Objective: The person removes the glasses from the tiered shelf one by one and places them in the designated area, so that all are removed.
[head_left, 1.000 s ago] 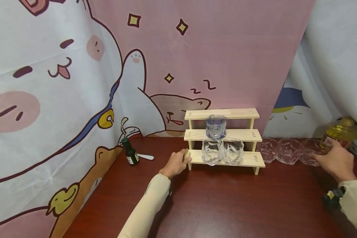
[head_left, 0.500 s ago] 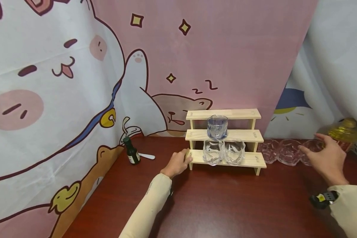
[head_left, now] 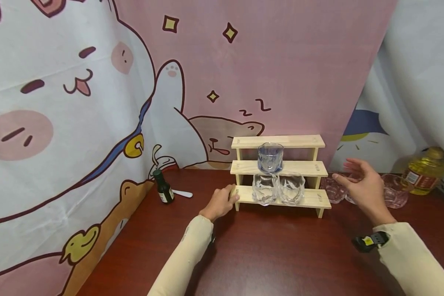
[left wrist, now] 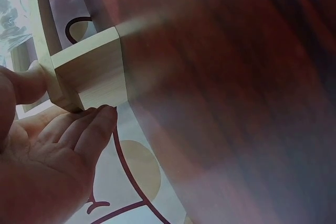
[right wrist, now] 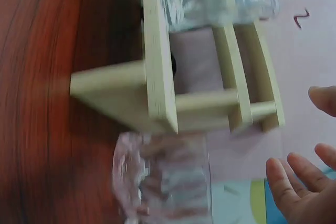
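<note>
A light wooden three-tier shelf stands at the back of the table. My left hand holds the left end of its lowest tier, the thumb on one side of the board and the fingers on the other in the left wrist view. Two clear glasses sit on that tier, and one bluish glass is on the middle tier. Right of the shelf is a row of pinkish glasses. My right hand, fingers spread and holding nothing, overlaps the middle of this row in the head view.
A bottle of yellow oil stands at the far right behind the pinkish glasses. Back left are a small dark green bottle and a white-handled utensil. Printed cloth hangs close behind the table and along its left side.
My right hand has moved left from beside the oil bottle, past the rightmost pinkish glass, toward the shelf. My left hand stays on the shelf's end, and the glasses have not moved.
</note>
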### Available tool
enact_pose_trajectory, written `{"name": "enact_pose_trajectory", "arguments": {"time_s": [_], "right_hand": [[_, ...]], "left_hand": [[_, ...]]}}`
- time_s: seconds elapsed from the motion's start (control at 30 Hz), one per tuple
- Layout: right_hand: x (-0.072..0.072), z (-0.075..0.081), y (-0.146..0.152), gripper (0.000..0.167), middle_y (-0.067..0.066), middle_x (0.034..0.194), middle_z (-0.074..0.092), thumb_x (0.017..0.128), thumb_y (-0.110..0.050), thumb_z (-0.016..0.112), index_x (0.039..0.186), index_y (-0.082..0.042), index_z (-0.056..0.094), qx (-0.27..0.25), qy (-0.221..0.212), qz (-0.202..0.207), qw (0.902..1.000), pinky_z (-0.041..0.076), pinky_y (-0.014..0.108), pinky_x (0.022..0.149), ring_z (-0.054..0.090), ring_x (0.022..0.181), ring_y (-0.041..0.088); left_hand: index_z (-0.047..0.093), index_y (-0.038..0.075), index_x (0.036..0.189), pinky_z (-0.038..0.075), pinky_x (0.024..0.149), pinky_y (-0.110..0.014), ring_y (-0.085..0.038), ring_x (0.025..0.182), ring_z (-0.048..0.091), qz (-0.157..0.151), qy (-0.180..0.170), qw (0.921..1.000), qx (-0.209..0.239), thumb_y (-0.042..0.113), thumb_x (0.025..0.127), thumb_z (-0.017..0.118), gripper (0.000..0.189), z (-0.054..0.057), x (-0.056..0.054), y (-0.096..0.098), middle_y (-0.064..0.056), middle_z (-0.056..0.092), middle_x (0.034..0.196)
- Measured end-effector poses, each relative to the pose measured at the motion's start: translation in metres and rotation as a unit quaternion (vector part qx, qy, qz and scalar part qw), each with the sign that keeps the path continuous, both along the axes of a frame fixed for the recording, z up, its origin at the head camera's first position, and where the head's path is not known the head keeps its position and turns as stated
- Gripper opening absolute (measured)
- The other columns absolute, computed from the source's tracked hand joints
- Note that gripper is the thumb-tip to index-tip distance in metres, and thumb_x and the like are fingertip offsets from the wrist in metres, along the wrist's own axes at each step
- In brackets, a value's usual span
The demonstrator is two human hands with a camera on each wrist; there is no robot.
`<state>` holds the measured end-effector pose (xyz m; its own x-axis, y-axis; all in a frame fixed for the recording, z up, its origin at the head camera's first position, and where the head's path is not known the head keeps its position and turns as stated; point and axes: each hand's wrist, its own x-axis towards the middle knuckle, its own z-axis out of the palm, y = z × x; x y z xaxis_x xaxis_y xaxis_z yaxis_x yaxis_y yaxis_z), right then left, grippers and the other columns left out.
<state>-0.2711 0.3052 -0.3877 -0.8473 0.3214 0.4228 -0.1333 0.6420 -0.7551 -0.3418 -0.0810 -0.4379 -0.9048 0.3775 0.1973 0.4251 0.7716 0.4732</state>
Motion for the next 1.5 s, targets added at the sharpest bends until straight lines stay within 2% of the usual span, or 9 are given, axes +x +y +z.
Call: {"name": "enact_pose_trajectory", "arguments": {"time_s": [0.13,0.27,0.37,0.47,0.6,0.7,1.0,1.23,1.5], "right_hand": [[-0.006,0.004,-0.019,0.066,0.028,0.140,0.056,0.094,-0.023,0.070,0.150,-0.004,0.042,-0.020,0.012,0.033,0.9992,0.048,0.010,0.084,0.054,0.123,0.043],[-0.012,0.009,-0.037,0.064,0.028,0.137,0.058,0.093,-0.019,0.072,0.148,-0.002,0.044,-0.033,0.026,0.065,0.9970,0.042,0.001,0.079,0.055,0.122,0.042],[-0.016,0.016,-0.050,0.064,0.030,0.137,0.056,0.092,-0.017,0.073,0.147,0.001,0.044,-0.045,0.020,0.094,0.9944,0.044,0.002,0.080,0.055,0.125,0.044],[-0.018,0.023,-0.063,0.068,0.032,0.142,0.050,0.093,-0.019,0.073,0.149,0.000,0.040,-0.052,-0.018,0.123,0.9909,0.055,0.027,0.094,0.051,0.130,0.049],[-0.020,0.030,-0.075,0.074,0.033,0.149,0.042,0.093,-0.024,0.071,0.153,-0.002,0.034,-0.042,-0.071,0.156,0.9843,0.048,0.061,0.101,0.050,0.131,0.054],[-0.025,0.039,-0.083,0.076,0.032,0.151,0.041,0.093,-0.027,0.071,0.154,-0.005,0.033,-0.023,-0.095,0.169,0.9808,0.049,0.060,0.099,0.054,0.127,0.053],[-0.056,0.062,-0.107,0.083,0.030,0.151,0.042,0.091,-0.032,0.072,0.157,-0.006,0.029,0.021,-0.152,0.177,0.9721,0.042,0.060,0.107,0.042,0.139,0.047],[-0.072,0.063,-0.115,0.088,0.028,0.152,0.040,0.091,-0.032,0.072,0.160,-0.007,0.022,0.002,-0.177,0.181,0.9674,0.043,0.059,0.105,0.045,0.134,0.046],[-0.086,0.063,-0.128,0.093,0.028,0.157,0.034,0.089,-0.029,0.074,0.160,-0.009,0.019,-0.028,-0.185,0.172,0.9673,0.037,0.060,0.113,0.039,0.141,0.047]], "left_hand": [[0.049,-0.002,0.144,0.052,0.102,-0.043,-0.032,0.120,0.064,-0.003,0.001,1.0000,0.001,0.024,0.102,0.059,0.051,0.001,0.000,0.001,-0.023,0.064,0.134],[0.050,-0.002,0.144,0.052,0.102,-0.043,-0.031,0.120,0.065,-0.003,0.005,1.0000,-0.001,0.024,0.102,0.059,0.050,0.003,-0.001,0.001,-0.022,0.065,0.133],[0.050,-0.002,0.144,0.052,0.102,-0.043,-0.031,0.119,0.065,-0.003,0.005,1.0000,0.002,0.024,0.102,0.060,0.050,0.004,-0.001,0.001,-0.022,0.064,0.133],[0.050,-0.002,0.144,0.052,0.102,-0.043,-0.031,0.119,0.064,-0.003,0.003,1.0000,0.004,0.025,0.102,0.060,0.050,0.004,-0.001,0.001,-0.022,0.064,0.134],[0.050,-0.002,0.144,0.051,0.103,-0.044,-0.032,0.121,0.063,-0.005,-0.004,1.0000,0.007,0.025,0.102,0.059,0.051,0.003,-0.001,0.001,-0.022,0.064,0.134],[0.050,-0.001,0.144,0.051,0.103,-0.044,-0.032,0.122,0.063,-0.007,-0.007,0.9999,0.006,0.025,0.102,0.059,0.051,0.002,0.000,0.000,-0.022,0.064,0.135],[0.049,0.000,0.145,0.051,0.102,-0.043,-0.031,0.122,0.062,0.002,-0.012,0.9999,0.006,0.026,0.102,0.060,0.052,0.004,-0.002,-0.001,-0.020,0.064,0.135],[0.048,0.000,0.146,0.050,0.104,-0.043,-0.030,0.123,0.062,0.001,-0.025,0.9996,0.012,0.026,0.102,0.059,0.052,0.001,-0.002,-0.002,-0.020,0.063,0.137],[0.047,0.000,0.147,0.050,0.105,-0.043,-0.031,0.125,0.061,0.001,-0.029,0.9995,0.015,0.026,0.102,0.059,0.054,0.001,-0.002,-0.001,-0.020,0.061,0.139]]}}
